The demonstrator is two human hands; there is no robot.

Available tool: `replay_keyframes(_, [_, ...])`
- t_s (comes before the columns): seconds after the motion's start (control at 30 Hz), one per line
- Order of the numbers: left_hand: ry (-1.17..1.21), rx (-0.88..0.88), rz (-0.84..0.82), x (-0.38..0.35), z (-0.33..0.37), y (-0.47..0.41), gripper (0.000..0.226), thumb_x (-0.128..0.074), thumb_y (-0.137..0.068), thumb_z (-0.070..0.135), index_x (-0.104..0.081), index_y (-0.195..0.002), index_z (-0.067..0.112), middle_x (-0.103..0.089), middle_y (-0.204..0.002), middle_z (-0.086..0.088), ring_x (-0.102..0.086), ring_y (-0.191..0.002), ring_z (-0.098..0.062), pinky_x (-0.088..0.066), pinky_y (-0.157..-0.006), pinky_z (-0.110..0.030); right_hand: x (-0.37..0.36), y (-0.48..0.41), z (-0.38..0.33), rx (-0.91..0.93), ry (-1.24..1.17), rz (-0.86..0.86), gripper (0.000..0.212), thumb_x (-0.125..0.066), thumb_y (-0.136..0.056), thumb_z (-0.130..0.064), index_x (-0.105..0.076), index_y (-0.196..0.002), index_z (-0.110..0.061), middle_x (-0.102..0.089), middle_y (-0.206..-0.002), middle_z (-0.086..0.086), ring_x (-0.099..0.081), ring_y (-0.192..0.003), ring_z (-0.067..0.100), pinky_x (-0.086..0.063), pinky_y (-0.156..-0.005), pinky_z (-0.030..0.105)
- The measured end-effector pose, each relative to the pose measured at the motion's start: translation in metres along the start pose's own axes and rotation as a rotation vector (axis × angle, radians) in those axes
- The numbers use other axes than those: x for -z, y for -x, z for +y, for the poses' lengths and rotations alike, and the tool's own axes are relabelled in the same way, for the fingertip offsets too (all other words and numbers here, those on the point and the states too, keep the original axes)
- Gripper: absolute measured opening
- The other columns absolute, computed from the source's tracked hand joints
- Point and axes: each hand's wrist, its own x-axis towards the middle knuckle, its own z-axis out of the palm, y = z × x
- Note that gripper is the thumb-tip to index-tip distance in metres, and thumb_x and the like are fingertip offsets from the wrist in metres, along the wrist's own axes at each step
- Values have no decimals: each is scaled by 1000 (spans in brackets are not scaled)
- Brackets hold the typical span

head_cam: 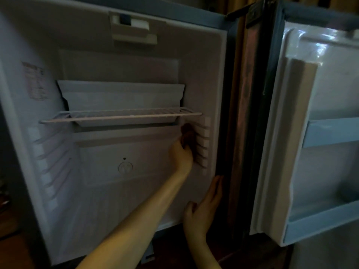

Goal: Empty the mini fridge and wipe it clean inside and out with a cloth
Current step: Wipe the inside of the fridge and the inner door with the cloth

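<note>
brown cloth point(187, 133) in left hand point(182, 154), inside fridge point(220, 78)

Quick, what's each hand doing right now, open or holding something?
Left hand: grips a dark brown crumpled cloth against the ribbed right inner wall of the white mini fridge.
Right hand: open, straight fingers resting on the fridge's front edge.

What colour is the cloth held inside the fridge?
The cloth is dark reddish brown; the head view shows it.
</note>
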Motion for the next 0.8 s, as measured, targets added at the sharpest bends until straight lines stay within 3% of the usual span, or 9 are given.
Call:
replay_keyframes(0.1, [65,-125,-66,9,1,43,32,-50,-90,-8,-67,-116,3,-69,-105,-4,-65,-102,-21,-43,-79,-12,-1,-2,1,18,6,-23,120,-62,-76,10,15,-146,-49,16,-151,-33,1,-143,-2,-10,-116,32])
replay_keyframes(0.17, [125,-243,-113,9,10,59,40,-51,-91,-5,-62,-125,11,-64,-112,9,-61,-106,-7,-43,-90,-10,-2,-1,3,17,50,-36,120,-72,-81,-5,20,-145,-50,21,-149,-34,7,-141,-7,-8,-115,30])
replay_keyframes(0.23, [143,-302,-129,5,19,57,45,-51,-91,-1,-56,-133,14,-61,-118,12,-58,-108,-1,-43,-94,-12,-2,0,4,20,58,-32,121,-73,-80,-8,20,-145,-50,19,-150,-32,7,-140,-8,-5,-115,24])
replay_keyframes(0.3, [85,-282,-107,1,25,44,42,-50,-93,-1,-56,-133,12,-66,-115,3,-62,-104,-11,-47,-88,-19,-3,-1,5,19,22,-19,121,-68,-77,3,16,-146,-49,14,-151,-31,5,-141,-8,-1,-114,14])
replay_keyframes(0.37, [-4,-222,-105,2,26,25,38,-48,-94,-1,-60,-127,13,-68,-107,-1,-64,-101,-19,-44,-79,-20,-2,-2,4,-17,-1,-21,120,-61,-71,11,12,-147,-48,5,-152,-24,-3,-141,-1,-9,-115,20])
replay_keyframes(0.5, [-160,-253,-111,9,23,-27,52,-45,-83,-12,-59,-128,9,-62,-127,-8,-57,-116,-25,-38,-86,-15,-3,-2,4,28,-12,20,120,-58,-61,17,1,-150,-38,-7,-151,-17,-13,-140,8,-9,-112,15])
replay_keyframes(0.6, [-338,-403,-111,15,16,-44,52,-50,-80,-10,-59,-128,9,-59,-130,-9,-56,-116,-28,-45,-95,-30,-5,-3,3,27,-27,17,125,-57,-60,18,5,-150,-42,-6,-150,-21,-18,-141,14,-16,-114,27])
replay_keyframes(0.7, [-569,-505,-108,21,8,-51,49,-58,-81,-1,-58,-129,9,-56,-133,-13,-53,-118,-34,-45,-96,-41,-4,-4,2,0,-22,16,117,-55,-63,18,2,-150,-38,-3,-153,-18,-16,-142,12,-16,-114,27])
replay_keyframes(0.8, [-562,-486,-119,21,16,-50,47,-59,-78,-3,-63,-123,7,-58,-131,-14,-52,-119,-34,-44,-97,-40,-1,-2,0,14,10,4,115,-55,-68,18,4,-151,-38,10,-152,-32,-14,-143,10,-19,-115,32])
